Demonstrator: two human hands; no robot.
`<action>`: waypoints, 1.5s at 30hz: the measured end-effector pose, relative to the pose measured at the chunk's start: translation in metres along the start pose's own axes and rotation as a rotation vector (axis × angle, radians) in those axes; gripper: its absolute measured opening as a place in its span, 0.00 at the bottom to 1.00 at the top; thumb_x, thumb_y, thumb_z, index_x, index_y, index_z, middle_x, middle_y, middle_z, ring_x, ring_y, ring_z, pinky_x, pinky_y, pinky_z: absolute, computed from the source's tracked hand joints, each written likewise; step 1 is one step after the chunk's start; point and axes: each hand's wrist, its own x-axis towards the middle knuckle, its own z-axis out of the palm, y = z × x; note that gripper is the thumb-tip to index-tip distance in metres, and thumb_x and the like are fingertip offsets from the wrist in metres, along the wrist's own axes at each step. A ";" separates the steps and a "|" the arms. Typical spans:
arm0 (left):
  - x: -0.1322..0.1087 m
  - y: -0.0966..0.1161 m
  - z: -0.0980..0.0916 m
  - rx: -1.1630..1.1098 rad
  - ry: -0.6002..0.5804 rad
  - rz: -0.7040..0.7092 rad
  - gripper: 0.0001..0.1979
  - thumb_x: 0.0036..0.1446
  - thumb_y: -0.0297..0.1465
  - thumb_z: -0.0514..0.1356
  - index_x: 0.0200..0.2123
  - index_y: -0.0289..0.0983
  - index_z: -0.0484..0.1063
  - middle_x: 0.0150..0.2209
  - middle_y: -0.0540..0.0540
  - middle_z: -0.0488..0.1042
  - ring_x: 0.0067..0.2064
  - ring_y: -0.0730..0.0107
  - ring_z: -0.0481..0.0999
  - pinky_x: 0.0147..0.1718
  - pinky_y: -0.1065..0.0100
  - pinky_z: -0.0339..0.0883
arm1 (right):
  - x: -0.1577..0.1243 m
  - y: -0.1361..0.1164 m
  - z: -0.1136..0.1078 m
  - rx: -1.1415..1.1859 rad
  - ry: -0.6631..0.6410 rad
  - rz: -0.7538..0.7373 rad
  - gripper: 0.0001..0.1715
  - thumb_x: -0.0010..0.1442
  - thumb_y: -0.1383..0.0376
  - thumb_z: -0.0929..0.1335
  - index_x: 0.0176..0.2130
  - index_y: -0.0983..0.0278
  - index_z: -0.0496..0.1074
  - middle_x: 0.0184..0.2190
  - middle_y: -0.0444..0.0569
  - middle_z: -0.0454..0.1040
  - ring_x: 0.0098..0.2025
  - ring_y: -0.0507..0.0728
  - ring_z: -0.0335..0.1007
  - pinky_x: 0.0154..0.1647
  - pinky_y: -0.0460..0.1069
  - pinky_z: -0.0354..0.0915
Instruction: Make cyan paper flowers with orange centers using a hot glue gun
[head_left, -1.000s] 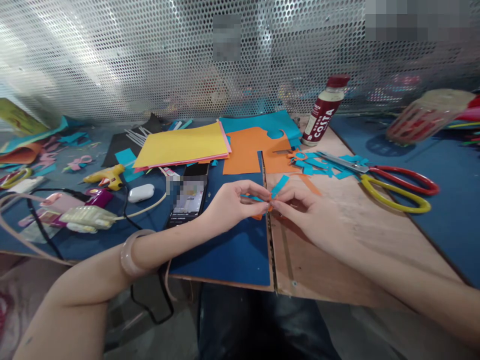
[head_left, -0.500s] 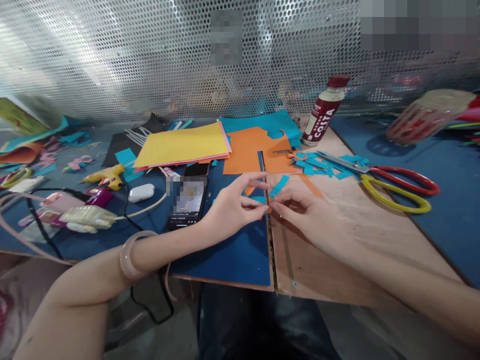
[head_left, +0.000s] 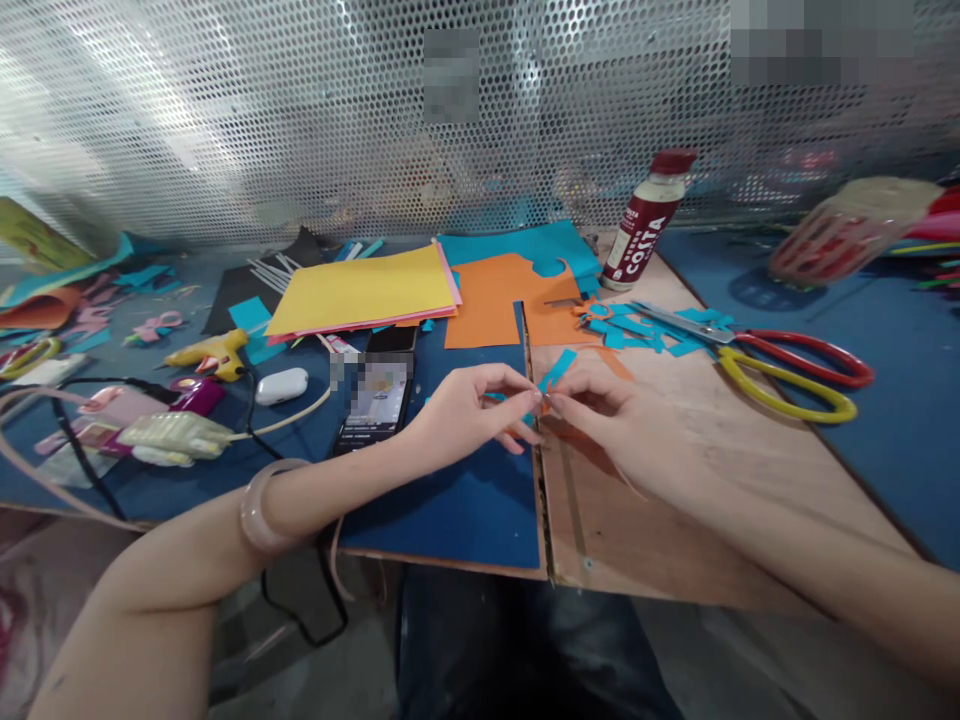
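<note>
My left hand (head_left: 469,410) and my right hand (head_left: 611,415) meet fingertip to fingertip over the seam between the blue mat and the wooden board. Both pinch a small paper piece (head_left: 541,398) made of orange and teal strips; a teal strip (head_left: 557,369) sticks up from it. Most of the piece is hidden by my fingers. A pale bangle (head_left: 259,505) sits on my left wrist.
A phone (head_left: 376,395) lies left of my hands. Yellow (head_left: 360,290), orange (head_left: 491,300) and teal (head_left: 525,245) paper sheets lie behind. Red-and-yellow scissors (head_left: 780,365) and teal scraps (head_left: 637,330) lie right. A bottle (head_left: 646,222), glue gun (head_left: 210,352), earbud case (head_left: 281,385) and perforated metal screen (head_left: 300,110) stand around.
My left fingers spread half a second ago and have closed again on the paper piece. Both hands shifted slightly right and up; the orange part is now more hidden.
</note>
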 end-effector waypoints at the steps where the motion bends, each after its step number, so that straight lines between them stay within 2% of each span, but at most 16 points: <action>1: 0.001 0.000 0.000 0.020 -0.019 -0.018 0.12 0.60 0.36 0.62 0.39 0.31 0.72 0.34 0.42 0.79 0.30 0.67 0.83 0.24 0.73 0.77 | 0.000 0.000 0.000 -0.007 -0.002 0.003 0.15 0.57 0.51 0.70 0.31 0.60 0.73 0.31 0.46 0.74 0.37 0.56 0.70 0.37 0.51 0.66; 4: 0.001 -0.001 0.000 0.056 -0.057 -0.039 0.12 0.59 0.35 0.62 0.36 0.31 0.72 0.34 0.41 0.78 0.28 0.69 0.81 0.20 0.74 0.75 | 0.001 0.000 -0.001 -0.036 -0.004 0.010 0.16 0.57 0.51 0.70 0.31 0.60 0.73 0.31 0.46 0.75 0.36 0.55 0.70 0.37 0.51 0.65; 11: 0.001 -0.004 0.000 0.051 -0.071 -0.053 0.11 0.55 0.33 0.65 0.37 0.30 0.74 0.32 0.41 0.79 0.27 0.68 0.80 0.20 0.72 0.75 | 0.001 0.004 -0.001 -0.032 -0.007 0.012 0.17 0.57 0.50 0.70 0.32 0.61 0.74 0.32 0.46 0.76 0.35 0.55 0.72 0.37 0.52 0.66; 18: 0.002 -0.002 -0.001 0.054 -0.086 -0.024 0.09 0.56 0.32 0.63 0.35 0.31 0.73 0.32 0.42 0.79 0.28 0.69 0.81 0.19 0.75 0.73 | -0.002 -0.001 0.001 -0.090 -0.005 -0.024 0.16 0.58 0.50 0.70 0.31 0.60 0.74 0.32 0.46 0.76 0.34 0.55 0.72 0.34 0.50 0.66; 21: 0.001 0.002 -0.001 0.065 -0.070 -0.033 0.08 0.56 0.32 0.63 0.33 0.32 0.72 0.31 0.43 0.79 0.27 0.70 0.81 0.18 0.76 0.72 | -0.002 -0.002 -0.003 -0.129 0.014 -0.092 0.15 0.59 0.52 0.70 0.40 0.58 0.75 0.35 0.46 0.76 0.34 0.55 0.71 0.34 0.51 0.67; 23: 0.000 0.004 -0.001 0.045 -0.072 -0.028 0.08 0.56 0.32 0.63 0.33 0.31 0.72 0.31 0.43 0.79 0.27 0.69 0.81 0.17 0.76 0.72 | -0.001 0.000 -0.006 -0.143 0.008 -0.170 0.18 0.60 0.53 0.70 0.48 0.56 0.74 0.40 0.47 0.75 0.35 0.54 0.70 0.35 0.52 0.67; 25: -0.001 0.003 -0.001 0.015 -0.093 -0.027 0.10 0.55 0.33 0.64 0.34 0.31 0.72 0.32 0.42 0.79 0.26 0.69 0.81 0.16 0.76 0.71 | 0.001 0.002 -0.008 -0.163 -0.010 -0.257 0.20 0.61 0.54 0.70 0.52 0.54 0.73 0.42 0.47 0.74 0.35 0.54 0.70 0.36 0.52 0.67; 29: -0.003 0.003 0.000 -0.010 -0.139 -0.047 0.10 0.56 0.34 0.63 0.34 0.32 0.71 0.34 0.42 0.79 0.25 0.69 0.81 0.14 0.76 0.70 | 0.004 0.003 -0.011 -0.240 -0.018 -0.375 0.17 0.62 0.55 0.69 0.51 0.53 0.75 0.45 0.48 0.73 0.36 0.53 0.69 0.39 0.52 0.67; 33: -0.004 0.004 0.000 -0.013 -0.151 -0.070 0.10 0.56 0.33 0.64 0.34 0.31 0.70 0.34 0.41 0.78 0.24 0.69 0.80 0.13 0.77 0.69 | 0.005 0.002 -0.013 -0.294 -0.001 -0.414 0.13 0.63 0.56 0.69 0.47 0.52 0.77 0.45 0.48 0.74 0.45 0.57 0.70 0.44 0.53 0.68; 36: -0.004 0.005 0.000 -0.021 -0.153 -0.078 0.10 0.55 0.33 0.64 0.34 0.31 0.70 0.33 0.41 0.78 0.23 0.70 0.80 0.13 0.78 0.68 | 0.005 0.002 -0.013 -0.297 -0.009 -0.396 0.12 0.63 0.55 0.69 0.45 0.53 0.78 0.44 0.49 0.75 0.47 0.58 0.70 0.43 0.53 0.68; 41: -0.004 0.003 0.000 -0.021 -0.174 -0.076 0.10 0.55 0.33 0.64 0.34 0.31 0.70 0.34 0.41 0.79 0.23 0.70 0.80 0.13 0.78 0.69 | 0.005 0.002 -0.014 -0.261 -0.036 -0.334 0.13 0.61 0.52 0.69 0.42 0.53 0.78 0.42 0.48 0.76 0.46 0.60 0.71 0.42 0.55 0.68; 45: -0.003 0.001 -0.001 -0.009 -0.173 -0.067 0.09 0.55 0.32 0.64 0.34 0.32 0.70 0.34 0.41 0.78 0.23 0.69 0.80 0.13 0.78 0.69 | 0.005 0.002 -0.015 -0.219 -0.061 -0.319 0.10 0.61 0.53 0.70 0.40 0.53 0.78 0.39 0.46 0.76 0.42 0.58 0.71 0.41 0.54 0.66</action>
